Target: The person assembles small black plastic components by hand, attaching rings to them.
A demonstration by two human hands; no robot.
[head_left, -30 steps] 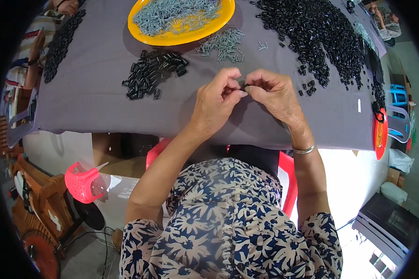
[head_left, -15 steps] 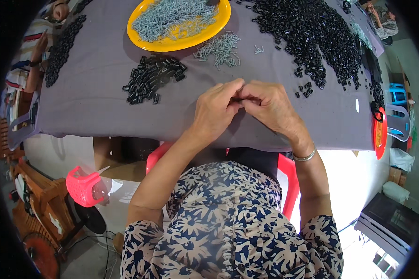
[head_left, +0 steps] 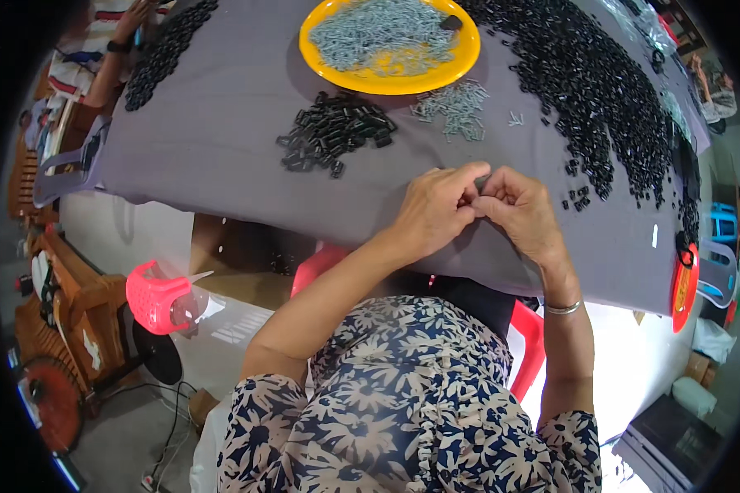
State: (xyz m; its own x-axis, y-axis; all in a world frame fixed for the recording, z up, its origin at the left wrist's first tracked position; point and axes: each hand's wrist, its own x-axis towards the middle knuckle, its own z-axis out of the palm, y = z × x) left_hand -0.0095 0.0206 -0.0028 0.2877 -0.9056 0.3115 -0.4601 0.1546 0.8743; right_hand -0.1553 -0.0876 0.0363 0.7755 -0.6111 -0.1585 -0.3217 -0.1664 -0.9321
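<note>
Shifted since half a second ago: camera view, which has swung, so the piles sit farther right in the picture; the hands stay together near the front edge.
Left hand: left hand (head_left: 436, 205) bent inward, thumb and fingertips pinched on a small dark piece (head_left: 483, 182), mostly hidden.
Right hand: right hand (head_left: 524, 214) meeting it, fingertips closed on the same piece; silver bracelet (head_left: 564, 309) at that wrist.
Piece: between both sets of fingertips, above the grey tabletop (head_left: 222, 156); its exact shape cannot be told.
Black pile: short black cylinders (head_left: 341, 131), left of and beyond the hands.
Yellow plate: yellow plate (head_left: 386, 85) heaped with grey pins (head_left: 378, 33); loose pins (head_left: 455, 108) just beside it.
Far right: broad spread of black parts (head_left: 608, 107).
Far left: co-worker's forearm (head_left: 108, 78) beside another black heap (head_left: 164, 57).
</note>
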